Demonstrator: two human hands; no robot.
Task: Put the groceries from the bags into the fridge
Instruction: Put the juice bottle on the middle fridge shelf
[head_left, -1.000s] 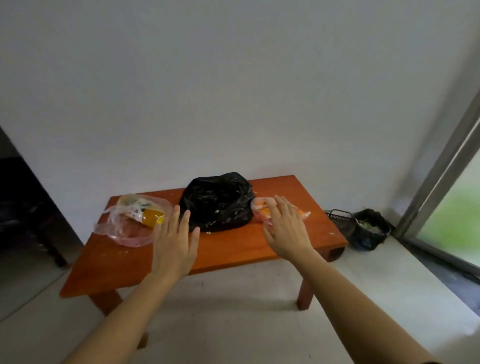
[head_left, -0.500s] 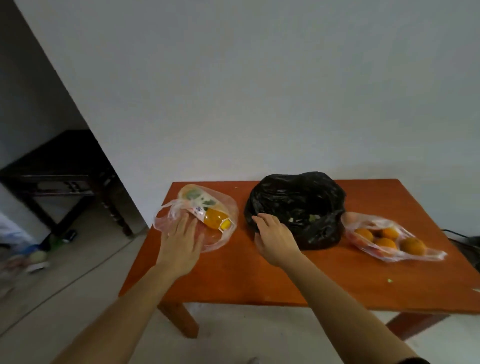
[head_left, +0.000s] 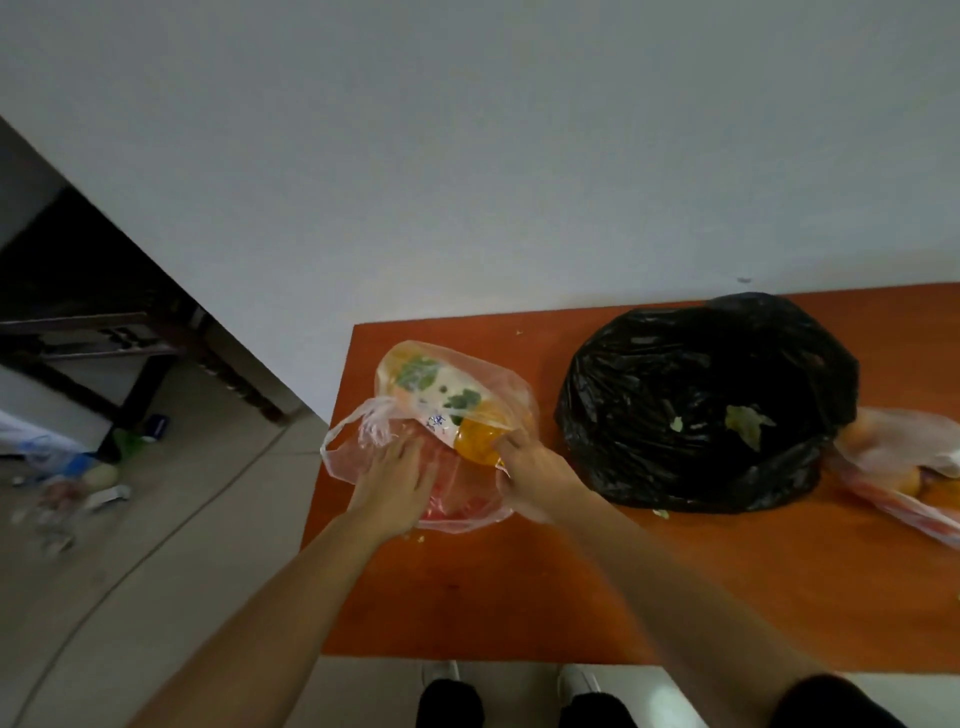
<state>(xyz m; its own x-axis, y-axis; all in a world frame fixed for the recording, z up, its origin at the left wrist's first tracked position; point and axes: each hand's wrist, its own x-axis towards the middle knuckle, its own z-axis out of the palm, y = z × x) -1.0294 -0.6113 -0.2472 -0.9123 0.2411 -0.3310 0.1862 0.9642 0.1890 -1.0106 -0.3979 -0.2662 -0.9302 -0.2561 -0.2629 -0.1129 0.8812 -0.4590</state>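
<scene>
A clear pink plastic bag (head_left: 363, 431) lies on the left part of the orange table (head_left: 545, 587). Inside it is a packet with an orange and green print (head_left: 441, 400) above something red. My left hand (head_left: 395, 480) rests flat on the bag with straight fingers. My right hand (head_left: 530, 470) pinches the bag's plastic at the packet's orange end. A crumpled black bag (head_left: 701, 400) sits in the middle of the table. A second clear bag holding oranges (head_left: 904, 462) lies at the right edge of view.
A white wall runs behind the table. At the left, a dark wooden table (head_left: 104, 317) stands on the tiled floor, with bottles and litter (head_left: 78, 478) near it. My shoes (head_left: 571, 680) show at the table's front edge.
I have stepped closer and now look down on the table. Both hands moved onto the clear pink bag; the right hand left the black bag and now pinches the plastic.
</scene>
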